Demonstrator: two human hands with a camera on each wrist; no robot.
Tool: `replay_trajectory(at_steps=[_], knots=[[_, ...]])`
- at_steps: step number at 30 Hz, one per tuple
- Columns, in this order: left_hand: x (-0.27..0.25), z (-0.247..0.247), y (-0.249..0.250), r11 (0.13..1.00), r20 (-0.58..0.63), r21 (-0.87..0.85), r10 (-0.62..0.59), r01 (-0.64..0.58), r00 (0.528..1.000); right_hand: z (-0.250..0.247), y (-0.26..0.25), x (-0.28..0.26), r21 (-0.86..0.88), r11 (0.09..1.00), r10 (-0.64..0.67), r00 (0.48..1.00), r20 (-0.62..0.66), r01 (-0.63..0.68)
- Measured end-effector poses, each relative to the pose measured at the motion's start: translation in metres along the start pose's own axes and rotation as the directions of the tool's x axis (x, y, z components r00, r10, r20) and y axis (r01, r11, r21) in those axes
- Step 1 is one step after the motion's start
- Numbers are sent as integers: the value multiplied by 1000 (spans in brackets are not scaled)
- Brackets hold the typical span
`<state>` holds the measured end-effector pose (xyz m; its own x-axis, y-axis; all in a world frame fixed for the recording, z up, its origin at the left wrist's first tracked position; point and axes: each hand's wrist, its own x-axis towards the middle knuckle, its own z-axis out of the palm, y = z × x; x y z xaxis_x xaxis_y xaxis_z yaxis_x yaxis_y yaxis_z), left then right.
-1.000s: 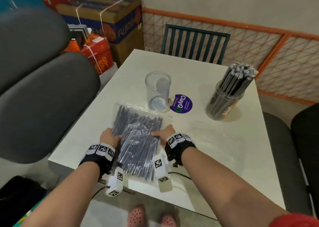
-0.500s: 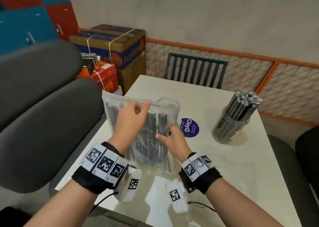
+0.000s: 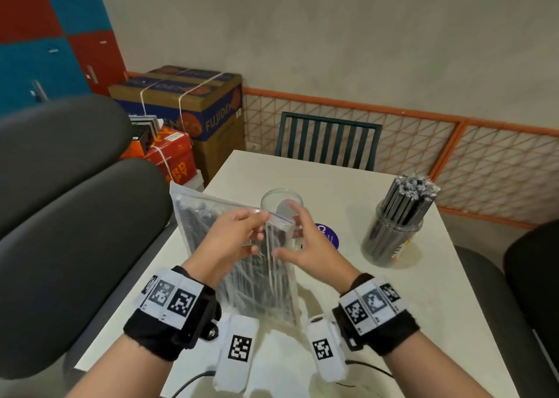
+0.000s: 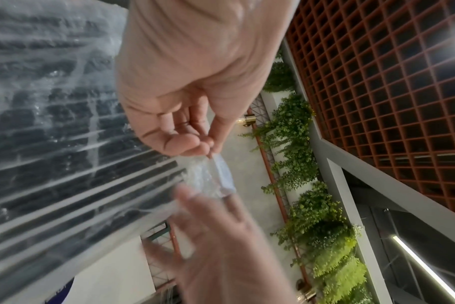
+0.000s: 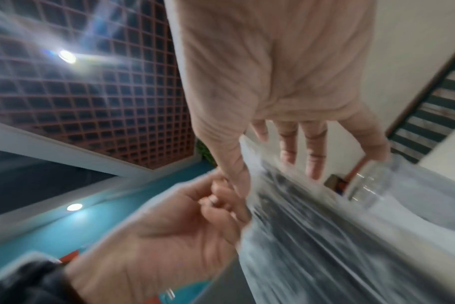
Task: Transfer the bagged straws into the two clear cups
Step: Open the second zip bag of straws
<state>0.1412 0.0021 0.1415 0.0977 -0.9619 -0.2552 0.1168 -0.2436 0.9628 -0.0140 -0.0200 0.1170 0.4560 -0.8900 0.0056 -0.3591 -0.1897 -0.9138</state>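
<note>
A clear zip bag of dark straws (image 3: 239, 276) stands upright on the white table (image 3: 408, 322), its bottom resting on the tabletop. My left hand (image 3: 242, 234) pinches the bag's zip edge near its top right corner, shown close in the left wrist view (image 4: 185, 144). My right hand (image 3: 302, 243) is at the bag's right edge with straight, spread fingers (image 5: 288, 152), thumb against the near face. Just behind the bag stands an empty clear cup (image 3: 281, 198). A second clear cup (image 3: 393, 240) at the right is packed with dark straws.
A round purple sticker (image 3: 331, 237) lies on the table between the cups. Grey chair backs (image 3: 75, 246) crowd the left table edge, a slatted chair (image 3: 329, 140) stands at the far side, dark seats at the right. Cardboard boxes (image 3: 193, 107) are stacked back left.
The bag, flat on the table a second ago, now stands upright. My left hand slid along the top edge to the right corner; my right hand rose to that corner.
</note>
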Motion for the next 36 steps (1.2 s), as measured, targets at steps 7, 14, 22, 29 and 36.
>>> replay_trajectory(at_steps=[7,14,22,29,36], knots=[[0,17,-11,995,-85,-27,97,-100,992,-19,-29,-4,-412,855,-408,898,-163,314],[-4,32,-25,990,-103,-7,141,-143,985,-24,-29,7,-425,902,-191,954,-231,78],[-17,38,-30,995,-49,-9,100,-100,994,-18,-28,27,-242,955,81,932,-353,-174],[-18,31,-26,996,-35,49,76,-75,996,-14,-34,20,-283,959,-31,998,-54,14],[-16,10,-17,994,-252,-48,86,-102,964,-3,-34,16,-268,955,-151,986,-72,127]])
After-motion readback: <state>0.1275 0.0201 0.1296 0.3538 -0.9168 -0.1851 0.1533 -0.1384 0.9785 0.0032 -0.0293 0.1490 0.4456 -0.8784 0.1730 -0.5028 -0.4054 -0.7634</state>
